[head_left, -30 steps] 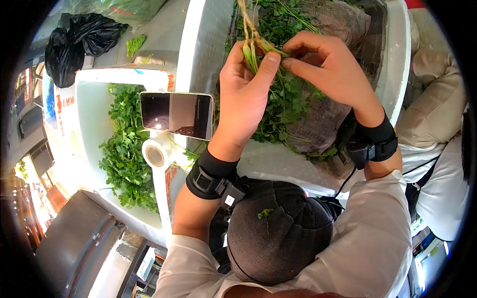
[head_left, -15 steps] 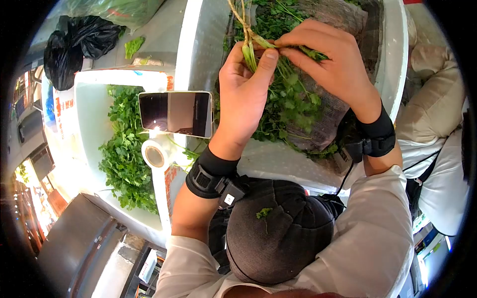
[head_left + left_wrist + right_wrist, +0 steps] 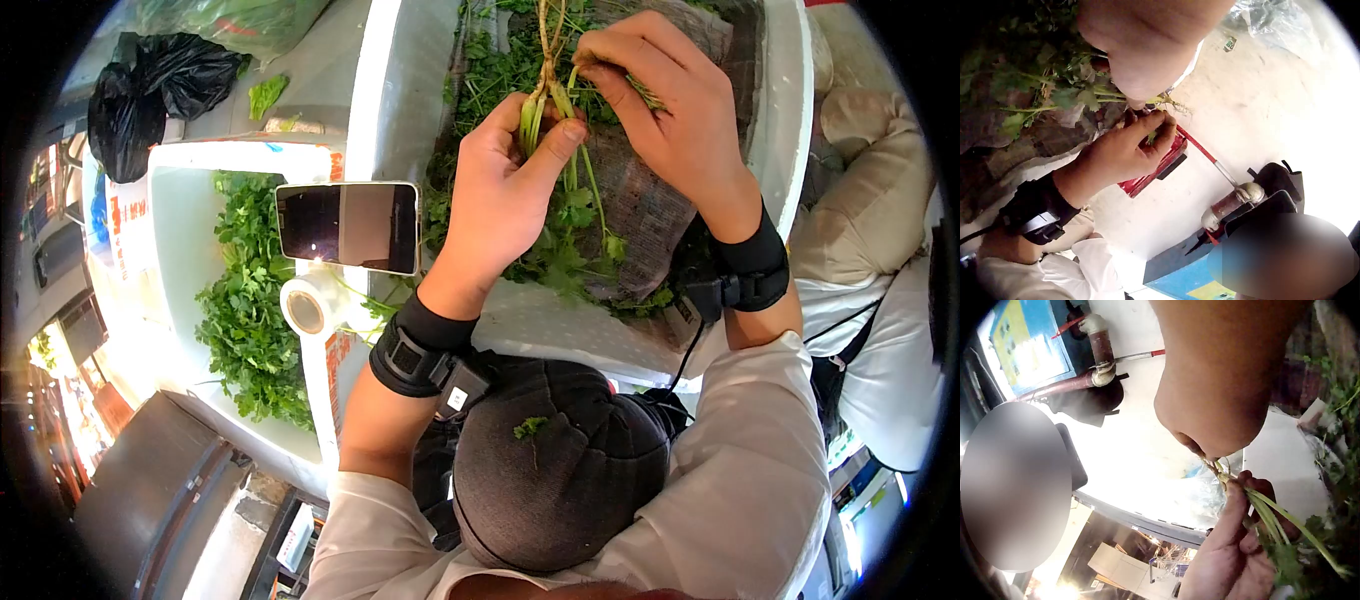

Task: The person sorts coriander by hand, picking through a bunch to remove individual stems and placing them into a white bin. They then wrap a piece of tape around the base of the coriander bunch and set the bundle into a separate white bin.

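My left hand [image 3: 505, 190] grips a small bunch of leafy green stems [image 3: 535, 122] near its pale roots, with the thumb across the stems and the leaves hanging below. Just right of the roots, my right hand [image 3: 685, 110] pinches a thin stalk between thumb and fingertips. Both hands are above a white foam box [image 3: 405, 90] that holds loose greens [image 3: 580, 215] and brownish cloth-like material. The right wrist view shows the left hand [image 3: 1229, 550] round the stems [image 3: 1272, 519]; the right fingertips are partly hidden there.
Left of the box, a phone [image 3: 350, 228] and a white roll [image 3: 306, 307] sit by a second foam box [image 3: 175, 250] of leafy greens [image 3: 250, 330]. A black plastic bag [image 3: 150, 95] lies at upper left. Another person's legs [image 3: 865, 190] are at right.
The left hand and its bunch have shifted slightly right, and the roots stand more upright. My right hand has moved up, away from the left thumb.
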{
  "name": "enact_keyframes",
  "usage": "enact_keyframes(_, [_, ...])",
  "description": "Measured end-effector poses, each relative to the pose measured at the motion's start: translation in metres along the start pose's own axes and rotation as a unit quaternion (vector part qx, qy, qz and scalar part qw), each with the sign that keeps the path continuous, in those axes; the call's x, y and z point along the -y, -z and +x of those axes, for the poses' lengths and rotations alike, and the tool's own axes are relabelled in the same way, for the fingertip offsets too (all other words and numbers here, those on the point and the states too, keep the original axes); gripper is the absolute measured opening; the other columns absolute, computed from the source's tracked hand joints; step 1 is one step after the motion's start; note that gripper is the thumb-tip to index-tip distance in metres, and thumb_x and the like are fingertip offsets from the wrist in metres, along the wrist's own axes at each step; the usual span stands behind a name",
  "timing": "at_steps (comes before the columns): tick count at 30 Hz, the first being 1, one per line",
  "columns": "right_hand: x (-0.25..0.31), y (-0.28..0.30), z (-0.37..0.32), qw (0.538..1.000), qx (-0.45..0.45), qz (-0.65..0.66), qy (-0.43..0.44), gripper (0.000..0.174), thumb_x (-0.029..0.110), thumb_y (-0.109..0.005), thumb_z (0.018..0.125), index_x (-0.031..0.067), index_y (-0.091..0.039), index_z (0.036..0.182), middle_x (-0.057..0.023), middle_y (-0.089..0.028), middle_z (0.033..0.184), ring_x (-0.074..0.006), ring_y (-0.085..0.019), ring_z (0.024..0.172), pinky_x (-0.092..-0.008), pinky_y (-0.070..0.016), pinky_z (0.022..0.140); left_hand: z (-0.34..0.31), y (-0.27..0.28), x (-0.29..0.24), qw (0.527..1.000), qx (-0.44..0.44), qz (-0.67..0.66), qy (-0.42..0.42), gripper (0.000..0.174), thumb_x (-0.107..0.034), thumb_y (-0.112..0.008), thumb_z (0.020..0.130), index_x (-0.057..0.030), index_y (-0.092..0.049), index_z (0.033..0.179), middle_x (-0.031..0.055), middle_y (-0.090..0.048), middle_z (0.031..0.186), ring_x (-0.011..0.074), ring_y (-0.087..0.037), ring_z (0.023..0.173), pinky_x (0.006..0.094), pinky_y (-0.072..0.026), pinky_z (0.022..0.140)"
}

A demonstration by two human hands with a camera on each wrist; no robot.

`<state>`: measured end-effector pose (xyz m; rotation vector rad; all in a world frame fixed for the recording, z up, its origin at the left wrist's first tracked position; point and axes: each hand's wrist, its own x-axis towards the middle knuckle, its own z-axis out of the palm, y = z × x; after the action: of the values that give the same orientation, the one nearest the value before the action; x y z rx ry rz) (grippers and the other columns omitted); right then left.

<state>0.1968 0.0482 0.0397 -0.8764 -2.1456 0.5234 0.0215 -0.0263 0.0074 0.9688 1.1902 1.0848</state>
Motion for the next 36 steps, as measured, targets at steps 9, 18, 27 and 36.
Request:
enact_keyframes(9, [-0.006,0.011,0.004,0.984,-0.172,-0.005,-0.048,0.013,0.000,-0.069,0.090,-0.0029,-0.067,0.103,-0.0161,-0.064,0.095,-0.0317,-0.063,0.083,-0.0361,-0.0498,0.075,0.000,-0.003,0.006,0.999,-0.006,0.033,0.004,0.018,-0.019,-0.071,0.099,-0.0021,-0.064,0.099,-0.0060,-0.057,0.079,0.0033,-0.045,0.070,0.0220,-0.0384,0.062])
enact_keyframes(18, [-0.029,0.000,-0.009,0.998,0.049,-0.014,-0.031,0.025,0.002,-0.072,0.090,0.0025,-0.070,0.115,-0.0074,-0.069,0.108,-0.0196,-0.067,0.089,-0.0319,-0.0545,0.081,0.001,0.000,0.002,0.995,-0.089,-0.031,-0.023,0.017,-0.017,-0.071,0.099,-0.0031,-0.062,0.102,-0.0057,-0.057,0.087,0.0018,-0.047,0.075,0.0201,-0.0392,0.066])
enact_keyframes(27, [-0.013,-0.006,-0.017,0.946,0.226,0.176,-0.150,0.036,0.016,-0.078,0.085,0.0025,-0.065,0.116,-0.0121,-0.069,0.092,-0.0186,-0.066,0.074,-0.0320,-0.0534,0.068,0.003,0.003,0.007,0.981,-0.148,-0.096,-0.085,0.019,-0.018,-0.071,0.099,-0.0047,-0.059,0.104,-0.0051,-0.058,0.087,0.0015,-0.049,0.077,0.0198,-0.0404,0.066])
enact_keyframes(36, [-0.020,-0.001,-0.013,0.899,0.259,0.279,-0.217,0.022,0.009,-0.066,0.098,-0.0011,-0.063,0.117,-0.0014,-0.067,0.096,-0.0071,-0.062,0.088,-0.0249,-0.0500,0.077,0.001,-0.003,0.001,0.986,-0.121,-0.108,-0.041,0.013,-0.016,-0.061,0.104,-0.0039,-0.057,0.106,-0.0029,-0.057,0.082,0.0048,-0.050,0.071,0.0225,-0.0418,0.062])
